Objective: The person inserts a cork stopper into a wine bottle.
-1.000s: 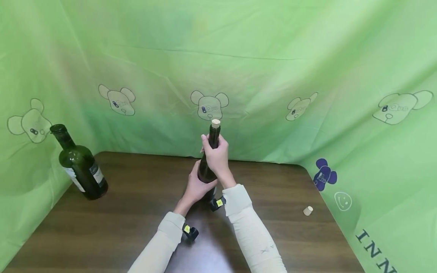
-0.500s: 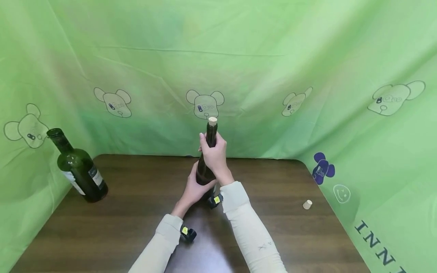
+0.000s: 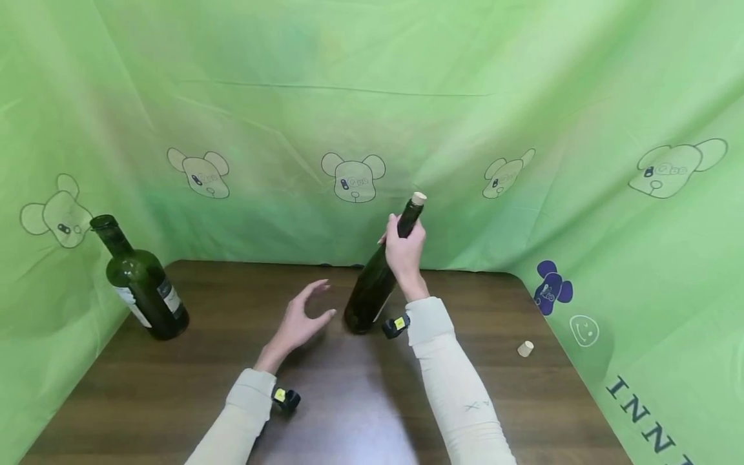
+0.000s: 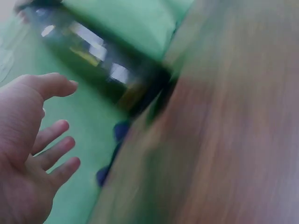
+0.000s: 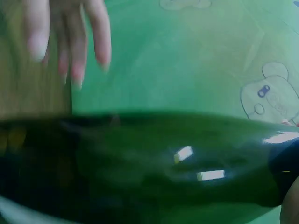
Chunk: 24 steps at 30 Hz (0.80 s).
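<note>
My right hand (image 3: 405,250) grips the neck of a dark green wine bottle (image 3: 372,287), which leans with its top to the right. A pale cork (image 3: 419,198) sits in the bottle's mouth. To the left of the bottle, my left hand (image 3: 299,320) is apart from it, thumb and fingers spread and nothing between them. The left wrist view shows the bottle (image 4: 107,56) blurred beyond the left hand's fingers. In the right wrist view the bottle's green body (image 5: 154,168) fills the lower half, with the left hand's fingers (image 5: 100,37) above it.
A second green wine bottle (image 3: 142,284), uncorked and labelled, stands at the left edge of the brown wooden table (image 3: 232,361). A loose cork (image 3: 526,349) is near the right edge. Green cloth (image 3: 279,116) with printed bear heads surrounds the table at the back and sides.
Both hands were on the bottle before. The left hand has let go and drawn back to the left, while the right hand has carried the bottle rightward and tilted it.
</note>
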### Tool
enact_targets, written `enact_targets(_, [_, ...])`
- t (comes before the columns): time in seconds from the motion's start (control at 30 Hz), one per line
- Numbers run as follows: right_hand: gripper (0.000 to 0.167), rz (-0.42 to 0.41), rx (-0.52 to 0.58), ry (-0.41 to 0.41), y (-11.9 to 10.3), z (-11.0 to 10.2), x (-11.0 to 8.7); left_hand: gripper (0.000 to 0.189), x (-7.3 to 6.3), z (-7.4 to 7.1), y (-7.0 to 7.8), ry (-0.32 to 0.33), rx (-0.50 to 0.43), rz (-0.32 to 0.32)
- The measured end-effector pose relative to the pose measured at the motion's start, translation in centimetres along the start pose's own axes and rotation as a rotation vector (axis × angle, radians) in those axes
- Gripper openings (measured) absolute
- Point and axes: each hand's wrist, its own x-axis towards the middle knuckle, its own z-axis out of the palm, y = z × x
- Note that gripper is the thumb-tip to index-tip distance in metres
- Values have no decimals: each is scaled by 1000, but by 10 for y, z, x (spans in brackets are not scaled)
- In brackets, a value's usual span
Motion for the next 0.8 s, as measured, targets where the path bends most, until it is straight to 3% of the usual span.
enact_targets(0.17, [15,-41,-148,-109,5,-22,16,54,-6,-46,-4,183,82,84])
enact_targets(0.27, [15,-1,-163,-40,15,-41,29,48,-12,-78,-7,344,159,190])
enact_targets(0.4, [14,40,-162,46,28,-64,43,40,-21,-121,-10,608,259,371])
enact_targets(0.53, [11,46,-178,56,27,-84,55,37,-27,-154,-2,831,344,526])
enact_targets(0.63, [9,30,-193,71,18,-96,58,45,-33,-173,7,957,388,557])
enact_targets(0.8, [11,6,-180,82,15,-109,62,58,-38,-202,5,1120,356,514])
